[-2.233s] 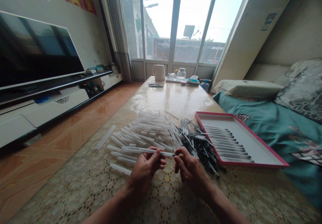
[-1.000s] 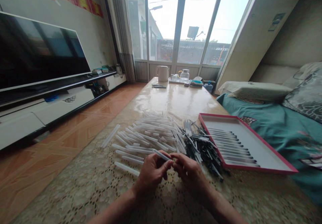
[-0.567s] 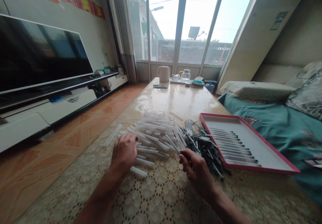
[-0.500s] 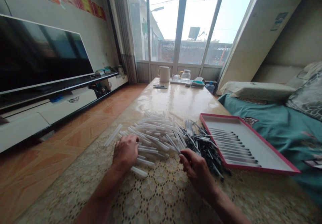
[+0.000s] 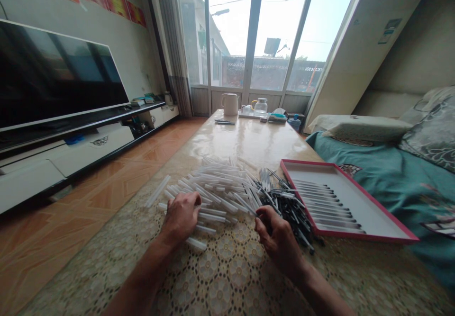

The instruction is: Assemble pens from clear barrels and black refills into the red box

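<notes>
Seen from above, a person's left hand [image 5: 182,212] is lowered, palm down, over the near left side of a pile of white tubes [image 5: 216,182]. Its fingertips are hidden behind the knuckles, so whether it grasps a tube cannot be told. The right hand [image 5: 275,229] pinches the near end of a thin stick [image 5: 246,204] between thumb and forefinger, its other fingers curled in. The stick slants away to the left across the pile's edge; its gripped end is covered by the fingers. Both forearms are cut off by the bottom of the view.

Just beyond the right hand, black pen parts [image 5: 289,212] lie in a tangle too dense to separate, partly covered by the hand. They reach the left edge of a pink-rimmed tray [image 5: 366,236], where a row of pens [image 5: 325,207] lies side by side; the white floor shows to their right.

Patterned table [image 5: 227,268] surface shows between the forearms, and a shiny stretch runs from the tubes to a jug [image 5: 230,104] at the far end. The table's left edge slants past the tubes; teal bedding [image 5: 359,157] lies beyond the tray.
</notes>
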{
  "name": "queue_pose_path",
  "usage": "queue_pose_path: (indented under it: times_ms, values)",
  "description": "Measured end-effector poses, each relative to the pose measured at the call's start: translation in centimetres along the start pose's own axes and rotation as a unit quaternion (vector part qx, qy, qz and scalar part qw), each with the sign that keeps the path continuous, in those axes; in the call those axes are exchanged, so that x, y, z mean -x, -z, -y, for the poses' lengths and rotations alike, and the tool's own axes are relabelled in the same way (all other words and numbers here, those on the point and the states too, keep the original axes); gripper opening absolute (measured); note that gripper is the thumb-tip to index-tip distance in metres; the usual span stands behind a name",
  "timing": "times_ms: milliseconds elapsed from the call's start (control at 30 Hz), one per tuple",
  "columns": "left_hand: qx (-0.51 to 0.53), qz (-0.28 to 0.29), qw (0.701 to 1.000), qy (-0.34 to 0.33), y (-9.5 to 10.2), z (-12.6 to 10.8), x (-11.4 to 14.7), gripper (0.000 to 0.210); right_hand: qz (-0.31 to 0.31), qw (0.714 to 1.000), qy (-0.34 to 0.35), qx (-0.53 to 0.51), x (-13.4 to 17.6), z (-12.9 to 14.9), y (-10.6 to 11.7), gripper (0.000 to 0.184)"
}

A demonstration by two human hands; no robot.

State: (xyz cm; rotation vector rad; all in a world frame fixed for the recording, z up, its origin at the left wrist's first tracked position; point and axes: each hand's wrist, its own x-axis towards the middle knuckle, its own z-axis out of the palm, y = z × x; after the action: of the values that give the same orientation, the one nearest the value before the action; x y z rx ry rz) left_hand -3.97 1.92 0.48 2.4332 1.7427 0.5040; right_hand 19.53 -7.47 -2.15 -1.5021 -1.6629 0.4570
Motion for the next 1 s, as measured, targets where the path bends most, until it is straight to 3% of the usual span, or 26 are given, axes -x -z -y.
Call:
queue_pose_path:
  times_ms: [1000]
  values:
    - [0.125, -0.014, 0.987, -0.098, -1.2, -0.7, 0.1, 0.003, 0.005, 0.999, 0.026, 0.022, -0.1, 0.1, 0.0, 0.008]
